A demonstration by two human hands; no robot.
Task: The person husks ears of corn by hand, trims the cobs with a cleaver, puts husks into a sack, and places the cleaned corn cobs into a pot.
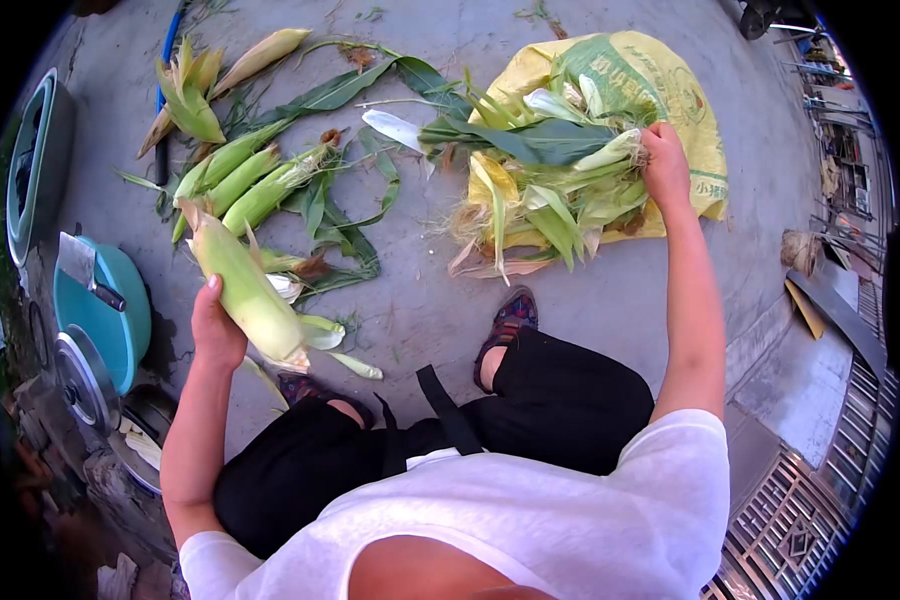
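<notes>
My left hand [216,328] is wrapped round a large ear of corn [246,288], still in pale green husk, held slantwise above the ground. My right hand [667,165] is closed at the stub end of some corn husks [610,155], over the husk pile on a yellow and green woven sack [705,130]. Its fingertips are partly hidden. Several green ears of corn [260,200] lie on the concrete beyond my left hand, with long leaves and brown silk around them.
At the left stand a turquoise basin [135,325] with a cleaver [90,270] across its rim, a grey-green tub [60,150] and a metal pot lid [85,380]. A blue hose [173,35] runs behind the corn. Boards [800,385] and a metal grille [790,520] are at the right.
</notes>
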